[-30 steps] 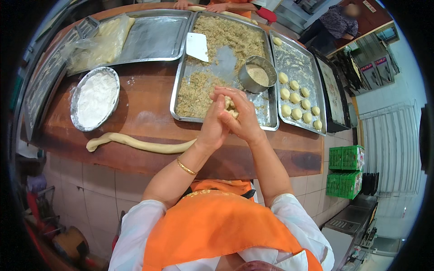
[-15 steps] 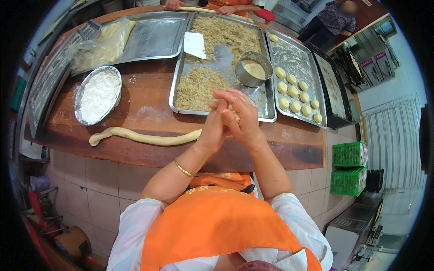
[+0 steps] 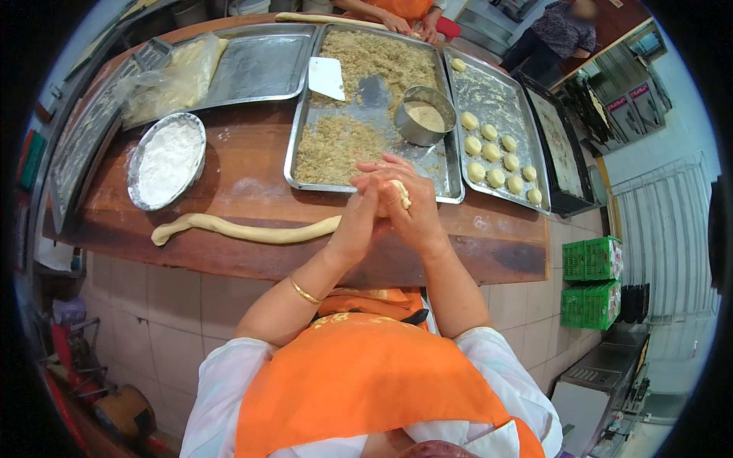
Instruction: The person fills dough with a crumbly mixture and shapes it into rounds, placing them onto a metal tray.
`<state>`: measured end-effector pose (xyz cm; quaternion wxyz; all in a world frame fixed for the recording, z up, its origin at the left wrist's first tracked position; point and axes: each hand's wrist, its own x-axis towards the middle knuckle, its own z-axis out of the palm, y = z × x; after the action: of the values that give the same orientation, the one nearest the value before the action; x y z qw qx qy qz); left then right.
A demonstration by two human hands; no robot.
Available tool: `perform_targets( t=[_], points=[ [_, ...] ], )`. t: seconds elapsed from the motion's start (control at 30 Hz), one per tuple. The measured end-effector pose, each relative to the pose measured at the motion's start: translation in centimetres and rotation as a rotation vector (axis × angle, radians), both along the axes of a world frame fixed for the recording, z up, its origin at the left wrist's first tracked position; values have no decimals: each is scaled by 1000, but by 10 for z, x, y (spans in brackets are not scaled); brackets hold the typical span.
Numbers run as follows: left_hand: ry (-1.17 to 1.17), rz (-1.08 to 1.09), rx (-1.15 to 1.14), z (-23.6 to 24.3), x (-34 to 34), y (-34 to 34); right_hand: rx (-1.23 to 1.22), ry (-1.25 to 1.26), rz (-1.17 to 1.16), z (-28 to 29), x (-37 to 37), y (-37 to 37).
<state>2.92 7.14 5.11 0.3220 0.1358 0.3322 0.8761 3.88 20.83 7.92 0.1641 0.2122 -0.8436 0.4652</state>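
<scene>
My left hand (image 3: 360,217) and my right hand (image 3: 416,217) are cupped together, fingers wrapped round a piece of pale dough (image 3: 402,192), mostly hidden, above the near edge of a metal tray (image 3: 300,175). Crumbly filling (image 3: 328,149) covers much of that tray, along with a steel ring holding fine crumbs (image 3: 424,114) and a white scraper (image 3: 326,76). A long dough rope (image 3: 244,230) lies on the wooden table just left of my hands, and a bowl of white flour (image 3: 164,159) sits farther left.
The right tray (image 3: 496,91) holds several dough balls, beside a dark pan (image 3: 557,153). The left trays (image 3: 259,65) hold bagged dough (image 3: 191,69). A co-worker's hands (image 3: 401,23) work at the far edge. Another person (image 3: 557,34) stands upper right. Green crates (image 3: 588,286) stand on the floor.
My hands have shifted slightly within their clasp, so more dough shows between my right fingers. The co-worker's hands have moved rightward along the far edge. The view has shifted slightly.
</scene>
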Motion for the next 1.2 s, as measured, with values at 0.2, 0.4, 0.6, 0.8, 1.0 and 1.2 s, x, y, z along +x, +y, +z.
perform_targets(
  t=[0.2, 0.4, 0.6, 0.8, 1.0, 1.2],
  points=[
    [96, -139, -82, -5, -7, -13, -116, 76, -91, 20, 4, -13],
    [143, -14, -199, 2, 0, -3, -64, -163, 34, 7, 9, 7],
    [248, -38, -201, 5, -1, -9, -266, 66, -154, 12, 7, -15],
    [335, -28, -243, -16, -6, -3, -153, -80, -18, 11, 10, -1],
    [274, -26, -199, 2, 5, -8, -260, 17, -129, 0, 8, -1],
    [296, -93, -210, -9, -8, -11, -172, 17, -107, 8, 12, -8]
  ],
)
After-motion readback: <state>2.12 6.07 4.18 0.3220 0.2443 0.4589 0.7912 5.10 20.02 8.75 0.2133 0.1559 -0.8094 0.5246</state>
